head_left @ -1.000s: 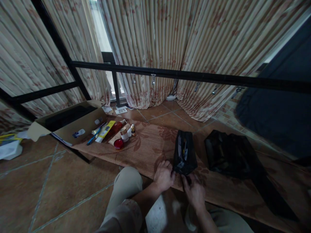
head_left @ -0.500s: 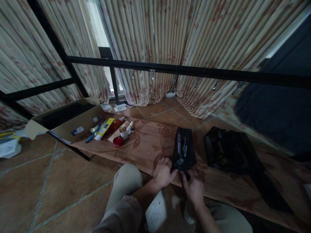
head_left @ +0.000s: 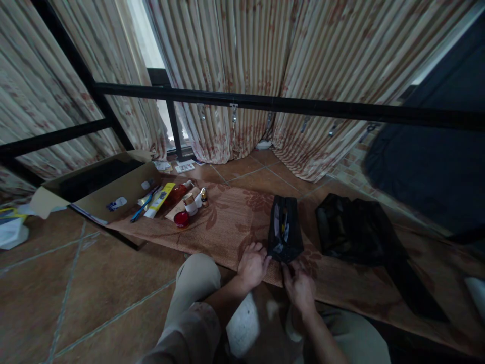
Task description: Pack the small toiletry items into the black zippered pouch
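Note:
A black zip pouch (head_left: 285, 230) stands open on a brown floral mat (head_left: 231, 225), with a few small items showing inside. My left hand (head_left: 252, 263) rests at the pouch's near left corner, fingers curled against it. My right hand (head_left: 299, 286) pinches the pouch's near end, apparently at the zip, though the grip itself is too dark to make out. My knees in beige trousers (head_left: 193, 303) are below.
Toiletries lie at the mat's left end: a red lid (head_left: 182, 219), small bottles (head_left: 195, 199), a yellow tube (head_left: 161, 198). An open cardboard box (head_left: 98, 187) sits left. A black bag (head_left: 352, 232) lies right of the pouch. A black metal rail (head_left: 288, 105) crosses before curtains.
The view has tilted and shifted slightly; both hands stay at the near end of the pouch with only small finger movements.

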Tool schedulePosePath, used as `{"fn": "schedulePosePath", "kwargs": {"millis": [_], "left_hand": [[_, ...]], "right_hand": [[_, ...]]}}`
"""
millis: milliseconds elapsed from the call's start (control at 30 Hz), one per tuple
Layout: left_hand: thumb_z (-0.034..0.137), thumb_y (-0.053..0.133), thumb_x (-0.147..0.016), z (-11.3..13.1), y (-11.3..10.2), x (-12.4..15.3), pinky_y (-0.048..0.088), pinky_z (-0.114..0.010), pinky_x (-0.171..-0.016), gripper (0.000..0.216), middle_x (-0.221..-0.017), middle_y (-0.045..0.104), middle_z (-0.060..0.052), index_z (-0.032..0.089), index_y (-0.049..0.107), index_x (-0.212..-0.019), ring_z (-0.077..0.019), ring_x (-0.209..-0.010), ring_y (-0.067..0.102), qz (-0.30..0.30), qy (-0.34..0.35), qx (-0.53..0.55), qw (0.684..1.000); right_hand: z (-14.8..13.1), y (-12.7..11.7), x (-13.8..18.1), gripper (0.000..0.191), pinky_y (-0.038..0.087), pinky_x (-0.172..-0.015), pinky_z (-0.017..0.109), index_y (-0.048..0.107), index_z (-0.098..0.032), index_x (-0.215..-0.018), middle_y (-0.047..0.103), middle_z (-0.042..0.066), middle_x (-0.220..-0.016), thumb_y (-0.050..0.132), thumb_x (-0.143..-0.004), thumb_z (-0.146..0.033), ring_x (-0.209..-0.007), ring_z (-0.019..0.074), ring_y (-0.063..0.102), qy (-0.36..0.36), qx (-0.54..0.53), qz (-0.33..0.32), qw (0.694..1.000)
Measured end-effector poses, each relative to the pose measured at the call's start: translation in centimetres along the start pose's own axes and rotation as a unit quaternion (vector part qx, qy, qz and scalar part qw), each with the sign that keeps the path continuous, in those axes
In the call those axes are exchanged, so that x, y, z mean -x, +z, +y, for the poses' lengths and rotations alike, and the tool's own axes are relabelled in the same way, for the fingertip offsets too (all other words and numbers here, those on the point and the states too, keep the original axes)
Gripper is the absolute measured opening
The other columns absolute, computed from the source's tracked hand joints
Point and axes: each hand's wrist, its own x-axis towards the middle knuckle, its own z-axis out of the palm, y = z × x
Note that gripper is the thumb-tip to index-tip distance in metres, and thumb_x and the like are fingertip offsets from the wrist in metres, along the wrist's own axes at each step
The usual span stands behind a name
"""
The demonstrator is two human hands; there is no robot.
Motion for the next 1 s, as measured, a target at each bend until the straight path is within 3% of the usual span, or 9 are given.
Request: {"fn": "schedulePosePath", "kwargs": {"millis": [300,467,700,1000], "left_hand": [[0.031,0.038,-0.09,0.0,-0.2,-0.2,0.041,-0.038,-0.086,0.025,-0.091,0.055,-0.006,0.019,0.059,-0.084,-0.0195,-0.088,0.051,-0.001,0.011,-0.013,1.0],[0.031,0.038,-0.09,0.0,-0.2,-0.4,0.041,-0.038,-0.086,0.025,-0.091,0.055,-0.006,0.02,0.06,-0.087,-0.0197,-0.089,0.051,-0.013,0.013,-0.019,1.0],[0.032,0.037,-0.091,0.1,-0.3,-0.5,0.042,-0.036,-0.084,0.025,-0.089,0.055,-0.006,0.02,0.058,-0.084,-0.0191,-0.088,0.051,-0.012,0.019,-0.025,0.999],[0.043,0.047,-0.086,0.2,-1.3,-1.1,0.046,-0.033,-0.073,0.024,-0.085,0.053,-0.006,0.019,0.049,-0.085,-0.0192,-0.082,0.054,0.067,-0.013,0.033,0.997]], "right_hand": [[-0.6,-1.0,-0.5,0.046,0.038,-0.057,0.025,0.059,-0.018,-0.083,0.063,0.005,-0.073,0.038,-0.086,-0.059,-0.062,0.0163,0.058,0.045,-0.05,-0.017,0.998],[-0.5,-1.0,-1.4,0.042,0.041,-0.066,0.026,0.061,-0.017,-0.092,0.067,0.009,-0.083,0.033,-0.092,-0.048,-0.078,0.0188,0.062,0.02,-0.058,-0.02,0.998],[-0.6,-0.6,-1.7,0.037,0.042,-0.068,0.025,0.064,-0.019,-0.095,0.069,0.008,-0.089,0.035,-0.093,-0.042,-0.082,0.0196,0.064,0.035,-0.134,-0.031,0.99],[-1.2,-1.6,-1.8,0.041,0.041,-0.067,0.023,0.063,-0.021,-0.085,0.067,0.004,-0.081,0.036,-0.091,-0.052,-0.078,0.017,0.062,0.051,-0.155,-0.041,0.986]]}}
